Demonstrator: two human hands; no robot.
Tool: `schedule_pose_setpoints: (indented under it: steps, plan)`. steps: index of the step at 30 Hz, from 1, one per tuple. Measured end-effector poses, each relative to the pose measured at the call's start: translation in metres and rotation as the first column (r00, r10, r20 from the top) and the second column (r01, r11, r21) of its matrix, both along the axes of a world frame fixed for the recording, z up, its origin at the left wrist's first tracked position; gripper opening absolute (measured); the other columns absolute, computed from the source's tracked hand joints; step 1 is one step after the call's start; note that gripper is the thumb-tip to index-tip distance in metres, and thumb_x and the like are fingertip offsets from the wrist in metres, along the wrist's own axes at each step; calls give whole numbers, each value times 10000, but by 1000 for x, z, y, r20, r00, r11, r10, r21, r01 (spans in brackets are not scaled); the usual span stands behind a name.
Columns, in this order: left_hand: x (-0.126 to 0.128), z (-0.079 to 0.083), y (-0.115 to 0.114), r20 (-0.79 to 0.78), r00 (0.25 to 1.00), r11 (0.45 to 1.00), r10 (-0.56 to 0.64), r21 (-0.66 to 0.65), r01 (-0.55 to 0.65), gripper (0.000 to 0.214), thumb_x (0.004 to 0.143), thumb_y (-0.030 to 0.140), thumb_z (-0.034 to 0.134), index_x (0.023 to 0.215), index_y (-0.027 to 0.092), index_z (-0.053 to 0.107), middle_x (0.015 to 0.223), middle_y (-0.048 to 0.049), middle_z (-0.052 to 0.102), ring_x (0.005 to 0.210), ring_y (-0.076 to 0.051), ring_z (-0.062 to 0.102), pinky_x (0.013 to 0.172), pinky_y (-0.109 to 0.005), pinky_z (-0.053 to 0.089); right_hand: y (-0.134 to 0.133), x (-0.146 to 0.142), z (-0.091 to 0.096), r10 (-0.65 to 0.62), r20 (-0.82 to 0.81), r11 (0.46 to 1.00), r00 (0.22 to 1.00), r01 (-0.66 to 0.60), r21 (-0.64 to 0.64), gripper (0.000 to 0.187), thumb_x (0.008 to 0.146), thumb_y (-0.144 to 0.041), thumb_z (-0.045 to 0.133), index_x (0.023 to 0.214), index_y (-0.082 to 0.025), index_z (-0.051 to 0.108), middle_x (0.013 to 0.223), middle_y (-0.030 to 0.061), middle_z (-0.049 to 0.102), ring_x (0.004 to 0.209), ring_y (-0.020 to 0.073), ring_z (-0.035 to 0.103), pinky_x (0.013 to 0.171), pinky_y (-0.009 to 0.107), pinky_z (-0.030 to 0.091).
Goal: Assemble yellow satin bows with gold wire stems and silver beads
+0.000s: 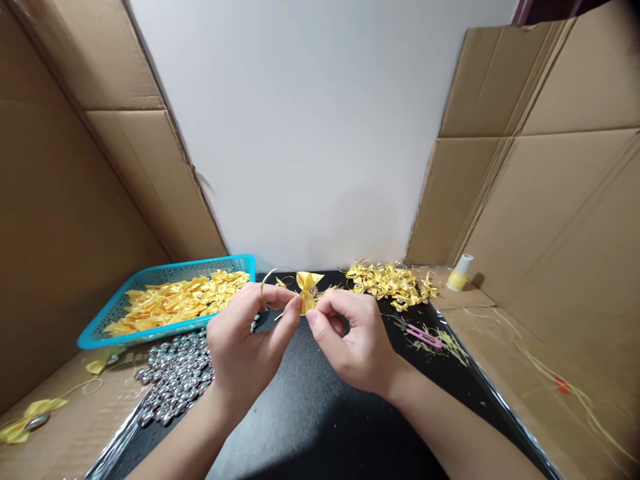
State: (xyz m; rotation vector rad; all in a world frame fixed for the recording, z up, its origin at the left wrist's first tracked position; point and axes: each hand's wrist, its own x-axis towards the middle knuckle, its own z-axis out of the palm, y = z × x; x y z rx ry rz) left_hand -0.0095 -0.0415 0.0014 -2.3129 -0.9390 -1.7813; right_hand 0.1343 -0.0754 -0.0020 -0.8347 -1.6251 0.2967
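Between my two hands is a yellow ribbon bow (307, 283), held upright above the black work surface. My left hand (253, 323) pinches its left side between thumb and forefinger. A thin gold cord (264, 283) loops out behind those fingers. My right hand (353, 333) pinches the bow's lower right part, its other fingers curled in. The fingertips hide the middle and bottom of the bow, so I cannot see how the cord meets it.
A blue basket (95, 339) of yellow bows stands left, with silvery beads (180, 373) before it. A pile of corded bows (395, 283), pink thread snips (423, 335), cord scraps (450, 347) and a small bottle (459, 273) are right. Cardboard walls (565, 200) flank both sides.
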Motion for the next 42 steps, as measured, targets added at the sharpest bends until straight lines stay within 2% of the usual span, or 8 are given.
schedule_pose_setpoints:
  steps: [15,21,24,27,29,32,36,42]
  plan:
    - [-1,-2,2,-83,995,994,-49,89,56,126,820,102,635,791,211,579,678,34,641,617,-118,592,621,-269,472,2,6,0,3,41,998,999,-1,-56,274,855,-187,521,601,-192,417,552,-57,368,504,72,347,493,227,312]
    - [-2,-2,3,-61,998,996,-26,89,31,116,820,138,644,770,218,578,665,31,646,600,-125,591,610,-278,478,5,8,1,-11,0,993,1000,11,-114,267,851,-295,599,619,-186,520,540,-54,425,500,76,374,487,232,325]
    - [-3,-1,7,-68,997,998,21,63,-16,111,819,142,646,760,213,584,677,30,651,624,-120,595,622,-260,486,6,16,6,-52,33,994,998,54,-90,182,790,-312,682,692,-191,588,573,-51,445,537,88,408,510,240,349]
    - [-4,1,10,-115,993,999,36,10,-35,75,829,171,634,771,208,606,676,21,667,604,-117,598,592,-244,493,4,26,13,-137,45,991,990,137,-5,65,809,-258,659,789,-208,623,655,-29,515,625,116,481,593,268,405]
    - [-3,2,9,-160,987,999,7,-50,-15,66,844,194,606,778,201,609,661,17,672,556,-110,591,540,-226,492,3,31,16,-156,82,987,984,151,61,28,839,-214,615,843,-224,641,742,-8,584,716,139,535,686,303,438]
    - [-1,4,7,-227,969,983,-98,-177,58,76,868,207,557,805,191,595,661,18,672,513,-96,583,460,-182,473,5,32,15,-174,196,982,965,153,115,119,860,-176,586,912,-243,669,876,21,637,848,176,557,802,360,441]
    - [0,3,6,-259,952,967,-162,-236,101,100,887,214,531,806,191,586,664,17,663,526,-98,605,449,-168,467,11,32,11,-255,289,966,923,230,117,94,838,-172,613,834,-234,683,896,36,623,877,200,535,810,382,427]
    - [1,4,7,-282,946,970,-161,-222,99,94,876,201,547,790,194,583,657,19,663,541,-111,628,488,-188,486,11,34,11,-235,295,972,926,228,59,46,781,-169,663,801,-211,665,879,30,617,866,192,540,814,372,432]
